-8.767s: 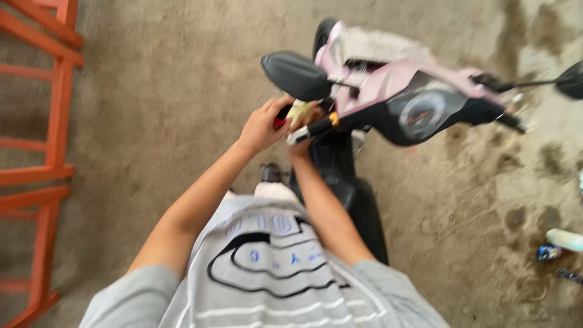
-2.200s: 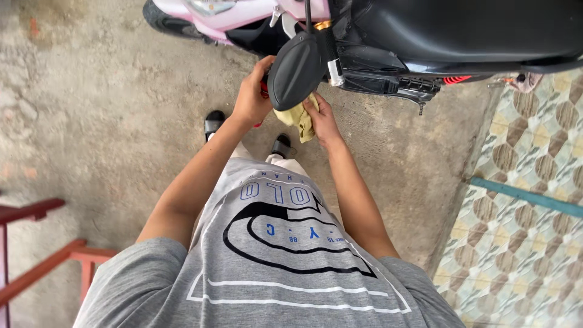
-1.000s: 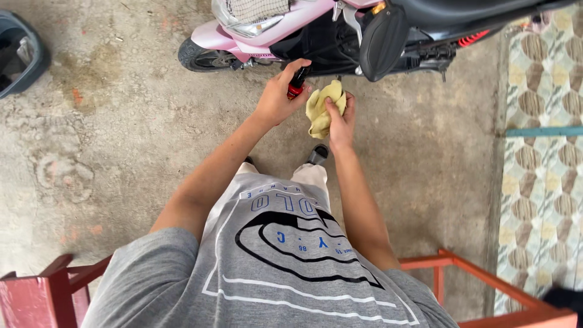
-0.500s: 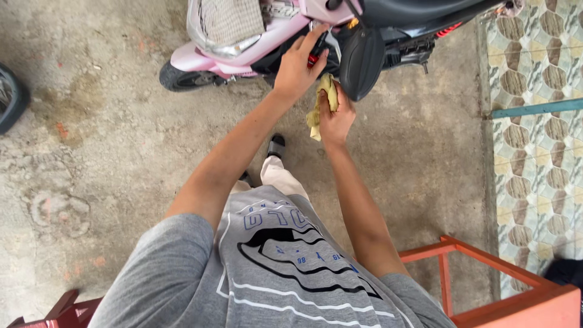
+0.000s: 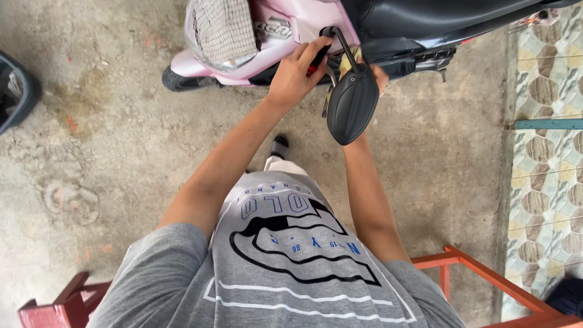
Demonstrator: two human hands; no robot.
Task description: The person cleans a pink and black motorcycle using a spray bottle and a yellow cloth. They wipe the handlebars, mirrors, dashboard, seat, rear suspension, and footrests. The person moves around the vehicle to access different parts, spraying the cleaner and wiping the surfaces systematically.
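Observation:
A pink scooter [image 5: 285, 30] with a black seat [image 5: 437, 18] stands on the concrete in front of me. My left hand [image 5: 296, 71] grips its handlebar grip [image 5: 319, 56], red and black, near the mirror stalk. The black mirror [image 5: 352, 106] hangs in front of my right hand [image 5: 379, 78] and hides most of it. A yellow cloth [image 5: 350, 61] shows just above the mirror, held in my right hand against the scooter body. A checked cloth [image 5: 221, 27] lies in the front basket.
An orange metal frame [image 5: 486, 273] stands at lower right, a dark red one [image 5: 54, 304] at lower left. A dark bin [image 5: 15, 91] sits at the left edge. Patterned floor tiles [image 5: 546, 182] run along the right. My foot [image 5: 279, 147] is on the concrete.
The view has swung over the scooter. My left hand moved up onto the handlebar grip, and my right hand with the yellow cloth has slipped behind the mirror.

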